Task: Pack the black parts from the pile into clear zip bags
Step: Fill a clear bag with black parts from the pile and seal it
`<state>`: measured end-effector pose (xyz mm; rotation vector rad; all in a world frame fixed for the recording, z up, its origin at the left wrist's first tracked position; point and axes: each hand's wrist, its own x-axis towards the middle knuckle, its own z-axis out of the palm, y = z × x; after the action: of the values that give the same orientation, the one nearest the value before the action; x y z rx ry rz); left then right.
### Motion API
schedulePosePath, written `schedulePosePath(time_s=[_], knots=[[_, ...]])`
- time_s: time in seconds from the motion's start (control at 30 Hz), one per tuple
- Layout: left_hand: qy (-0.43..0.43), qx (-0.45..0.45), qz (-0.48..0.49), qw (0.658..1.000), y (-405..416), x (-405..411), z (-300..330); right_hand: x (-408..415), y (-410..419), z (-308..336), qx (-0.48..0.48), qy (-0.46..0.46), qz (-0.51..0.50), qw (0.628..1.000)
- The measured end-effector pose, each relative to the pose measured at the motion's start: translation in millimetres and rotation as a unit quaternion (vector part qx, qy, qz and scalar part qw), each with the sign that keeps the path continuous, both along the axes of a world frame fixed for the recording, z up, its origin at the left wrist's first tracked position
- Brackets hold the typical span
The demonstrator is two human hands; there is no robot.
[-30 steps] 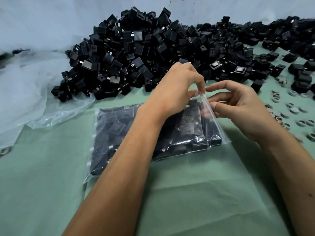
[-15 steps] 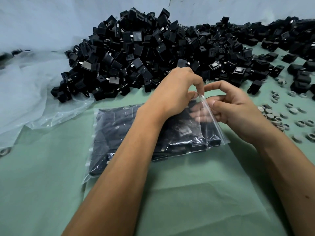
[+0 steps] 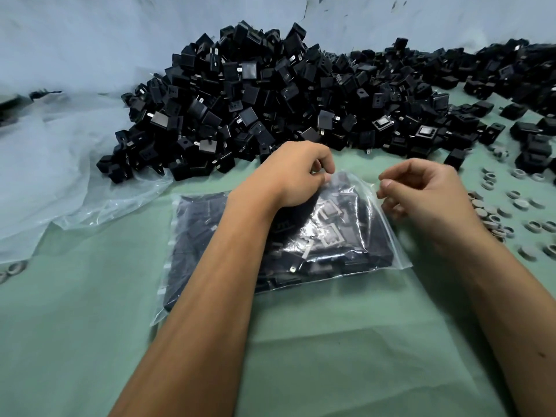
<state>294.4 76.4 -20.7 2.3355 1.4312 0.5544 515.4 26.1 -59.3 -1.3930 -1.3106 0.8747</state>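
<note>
A clear zip bag (image 3: 207, 236) filled with black parts lies flat on the green cloth in front of me. My left hand (image 3: 294, 176) reaches over it and pinches the bag's far edge with curled fingers. My right hand (image 3: 427, 197) is at the bag's far right corner, thumb and forefinger pinched together at the plastic edge. Behind the bag, a large pile of black parts (image 3: 270, 94) rises against the wall.
Loose clear plastic sheeting (image 3: 60, 164) lies crumpled at the left. Several small grey rings (image 3: 520, 203) are scattered on the cloth at the right, with more black parts (image 3: 529, 145) beyond them. The green cloth (image 3: 331, 341) stretches toward me.
My hands have come apart. The right hand slid to the right along the bag's far edge to its corner, while the left stayed pinching the edge.
</note>
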Motion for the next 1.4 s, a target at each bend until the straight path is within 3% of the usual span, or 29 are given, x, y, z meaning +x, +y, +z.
schedulePosePath(time_s=[0.1, 0.37, 0.6, 0.8, 0.93, 1.07, 1.23, 1.4], knots=[[-0.007, -0.01, 0.004, 1.0, -1, 1, 1, -3, -4, 1, -0.066, -0.049, 0.064, 0.995], [-0.003, -0.028, -0.002, 1.0, -4, 5, 1, -6, -9, 6, -0.051, -0.076, 0.069, 0.993], [0.011, -0.036, -0.011, 0.999, -7, 7, 3, -7, -6, 5, -0.059, -0.022, 0.043, 0.997], [-0.018, -0.143, -0.019, 0.989, -8, -4, 10, -4, -4, 3, -0.083, 0.009, 0.053, 0.995], [-0.027, -0.156, -0.017, 0.987, -8, -5, 9, 0, -3, 1, -0.083, 0.016, 0.069, 0.994], [-0.027, -0.16, -0.016, 0.987, -9, -4, 9, 0, -2, 0, -0.064, 0.003, 0.069, 0.996], [-0.031, -0.165, -0.014, 0.986, -12, -2, 10, 12, -3, 5, -0.068, -0.086, 0.06, 0.992], [-0.027, -0.17, -0.012, 0.985, -13, -3, 11, 17, -10, 13, -0.135, -0.038, 0.139, 0.98]])
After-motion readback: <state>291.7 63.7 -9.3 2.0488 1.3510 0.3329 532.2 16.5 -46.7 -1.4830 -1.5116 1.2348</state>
